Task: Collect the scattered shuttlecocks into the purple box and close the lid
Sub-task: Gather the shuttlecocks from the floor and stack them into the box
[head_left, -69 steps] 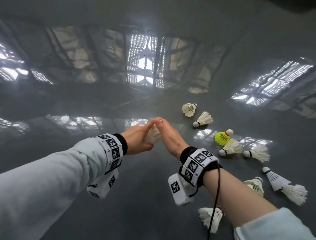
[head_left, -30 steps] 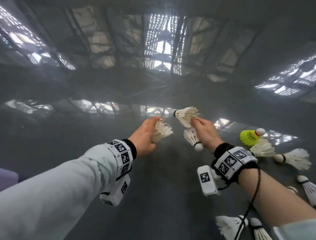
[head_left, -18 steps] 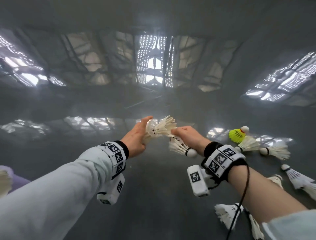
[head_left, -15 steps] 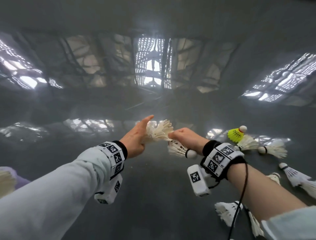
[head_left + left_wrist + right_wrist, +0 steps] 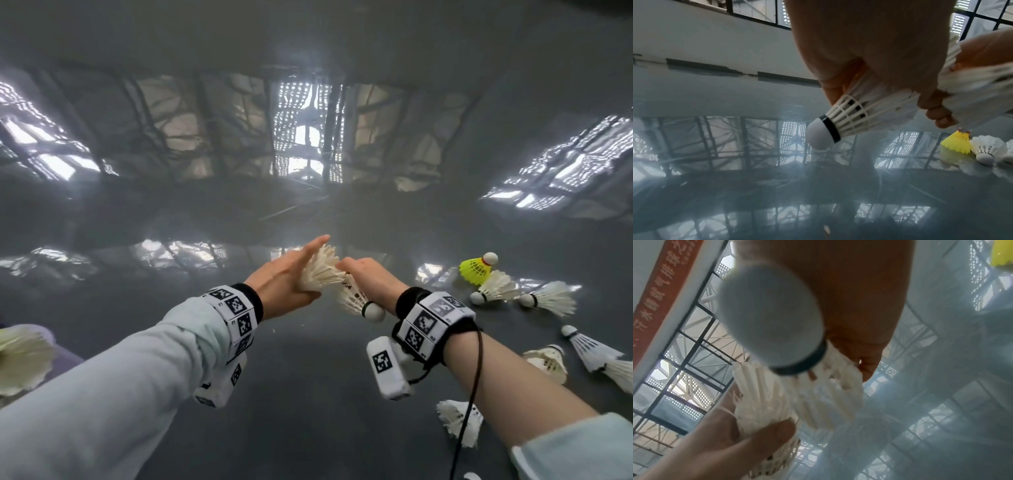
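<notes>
My left hand (image 5: pixel 305 274) grips a white shuttlecock (image 5: pixel 320 270) by its feathers; in the left wrist view its cork (image 5: pixel 821 135) points down and left. My right hand (image 5: pixel 356 274) meets it from the right and holds a second white shuttlecock (image 5: pixel 354 299), whose cork (image 5: pixel 770 313) points back at my wrist. The feathers of the two touch between my hands. A corner of the purple box (image 5: pixel 60 349) shows at the left edge, with a white shuttlecock (image 5: pixel 20 359) at it. A yellow shuttlecock (image 5: pixel 474 270) and several white ones (image 5: pixel 495 291) lie scattered on the right.
The glossy grey floor (image 5: pixel 308 394) mirrors the roof and windows. More white shuttlecocks lie near my right forearm (image 5: pixel 459 421) and at the right edge (image 5: pixel 596 353). A black cable (image 5: pixel 474 387) hangs from my right wristband.
My right hand has lifted two white shuttlecocks off the floor and brought them over to my left hand. One of them now sits against the shuttlecock in my left hand.
</notes>
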`<state>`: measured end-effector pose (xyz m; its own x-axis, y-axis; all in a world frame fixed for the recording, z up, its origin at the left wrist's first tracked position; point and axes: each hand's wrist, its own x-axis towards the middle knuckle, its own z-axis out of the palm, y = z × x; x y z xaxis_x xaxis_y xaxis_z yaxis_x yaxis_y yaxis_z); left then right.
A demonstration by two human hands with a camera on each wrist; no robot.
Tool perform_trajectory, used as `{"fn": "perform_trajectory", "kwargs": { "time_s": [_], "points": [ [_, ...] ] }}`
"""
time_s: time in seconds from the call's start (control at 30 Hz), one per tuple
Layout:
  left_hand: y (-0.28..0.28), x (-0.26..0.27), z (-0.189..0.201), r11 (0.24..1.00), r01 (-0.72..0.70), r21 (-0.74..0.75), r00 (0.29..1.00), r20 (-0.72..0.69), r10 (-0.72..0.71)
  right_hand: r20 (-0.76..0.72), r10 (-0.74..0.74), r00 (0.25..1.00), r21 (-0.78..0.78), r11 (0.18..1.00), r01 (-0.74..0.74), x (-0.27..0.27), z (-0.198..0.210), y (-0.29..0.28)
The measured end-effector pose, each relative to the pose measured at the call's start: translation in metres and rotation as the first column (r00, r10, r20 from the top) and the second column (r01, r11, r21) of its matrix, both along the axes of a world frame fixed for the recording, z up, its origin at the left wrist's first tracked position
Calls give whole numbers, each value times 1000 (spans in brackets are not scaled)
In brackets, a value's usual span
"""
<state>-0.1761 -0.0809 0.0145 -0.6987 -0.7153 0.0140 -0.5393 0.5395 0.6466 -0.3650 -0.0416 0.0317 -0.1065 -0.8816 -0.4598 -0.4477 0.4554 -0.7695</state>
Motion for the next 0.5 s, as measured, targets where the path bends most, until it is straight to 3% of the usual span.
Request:
{"fn": "perform_trajectory", "kwargs": {
  "time_s": [0.1,0.23,0.4,0.5],
  "points": [
    [1,-1,-5,998,-55,42,998,15,54,-96,-153,983,-167,977,136,-11,0,4],
    [2,-2,-10,987,-109,119,992,74,100,-42,-448,893,-383,833,400,-28,3,7],
    [8,-9,-5,978,-74,194,992,116,52,137,-480,867,-552,689,469,-18,11,5],
    [13,-11,-3,976,-44,212,993,114,20,159,-437,885,-595,673,440,-5,7,7]
  ]
}}
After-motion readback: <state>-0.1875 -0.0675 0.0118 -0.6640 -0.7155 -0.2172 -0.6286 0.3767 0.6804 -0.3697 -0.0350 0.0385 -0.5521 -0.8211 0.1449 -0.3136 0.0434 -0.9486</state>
